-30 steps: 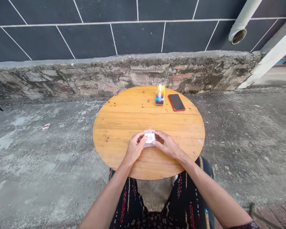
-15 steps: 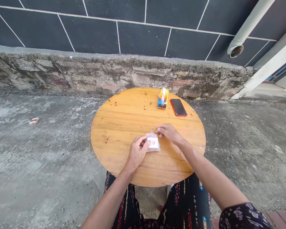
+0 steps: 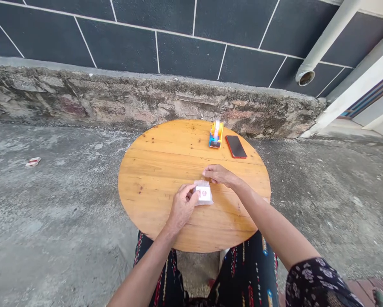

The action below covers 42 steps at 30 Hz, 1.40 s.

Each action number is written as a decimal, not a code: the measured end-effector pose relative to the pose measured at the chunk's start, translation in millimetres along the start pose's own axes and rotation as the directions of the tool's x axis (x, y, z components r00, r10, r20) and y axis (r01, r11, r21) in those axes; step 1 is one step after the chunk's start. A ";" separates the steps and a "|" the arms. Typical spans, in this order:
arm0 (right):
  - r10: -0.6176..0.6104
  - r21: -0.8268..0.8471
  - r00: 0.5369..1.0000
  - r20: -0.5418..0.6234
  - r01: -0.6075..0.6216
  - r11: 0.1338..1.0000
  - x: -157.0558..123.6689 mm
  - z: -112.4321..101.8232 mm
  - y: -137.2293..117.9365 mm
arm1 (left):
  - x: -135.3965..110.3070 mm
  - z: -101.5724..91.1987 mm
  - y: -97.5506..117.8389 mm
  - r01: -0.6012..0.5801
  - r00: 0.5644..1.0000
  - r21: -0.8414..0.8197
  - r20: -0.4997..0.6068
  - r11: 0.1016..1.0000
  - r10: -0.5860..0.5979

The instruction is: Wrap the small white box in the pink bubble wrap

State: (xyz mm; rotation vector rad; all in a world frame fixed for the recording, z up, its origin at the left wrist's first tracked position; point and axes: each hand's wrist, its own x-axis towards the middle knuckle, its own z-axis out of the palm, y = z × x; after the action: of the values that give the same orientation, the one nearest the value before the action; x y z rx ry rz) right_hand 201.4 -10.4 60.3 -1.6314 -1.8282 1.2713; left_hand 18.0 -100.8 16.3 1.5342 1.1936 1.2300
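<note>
A small white packet with a red mark (image 3: 204,194) lies in clear wrap on the round wooden table (image 3: 153,170). My left hand (image 3: 182,205) pinches the packet's left edge between thumb and fingers. My right hand (image 3: 217,174) is just above and to the right of the packet, its fingertips pinched together at the packet's top edge. What the right fingers pinch is too small to make out.
A yellow and blue tape dispenser (image 3: 216,134) and a red-edged phone (image 3: 236,146) lie at the table's far side. A rough stone ledge (image 3: 146,100) and dark tiled wall stand behind. A white pipe (image 3: 319,44) hangs at upper right. A small scrap (image 3: 33,161) lies on the concrete floor.
My right hand left the packet's right side and moved up to its top edge. The left hand kept its hold. The camera turned a little to the right.
</note>
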 end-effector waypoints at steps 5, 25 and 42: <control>-0.324 -0.302 0.944 0.061 0.327 0.895 10.4 -9.3 -8.8 | 0.4 0.6 -0.2 0.003 1.000 -0.008 0.004 1.000 -0.003; -0.214 -0.382 0.916 0.340 0.342 0.858 19.2 -25.6 -28.9 | -0.2 2.2 -8.0 0.003 0.999 -0.037 0.039 0.999 -0.002; -0.373 -0.487 0.906 0.199 0.422 0.764 -19.2 -11.6 -46.4 | 6.4 3.7 3.7 0.046 0.999 0.013 -0.004 0.999 -0.046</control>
State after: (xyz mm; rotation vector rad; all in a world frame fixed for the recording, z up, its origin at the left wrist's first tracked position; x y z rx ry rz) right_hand 188.2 -20.1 109.1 -1.3023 -2.5721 0.6994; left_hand 22.7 -95.5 20.6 1.5064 1.2349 1.1975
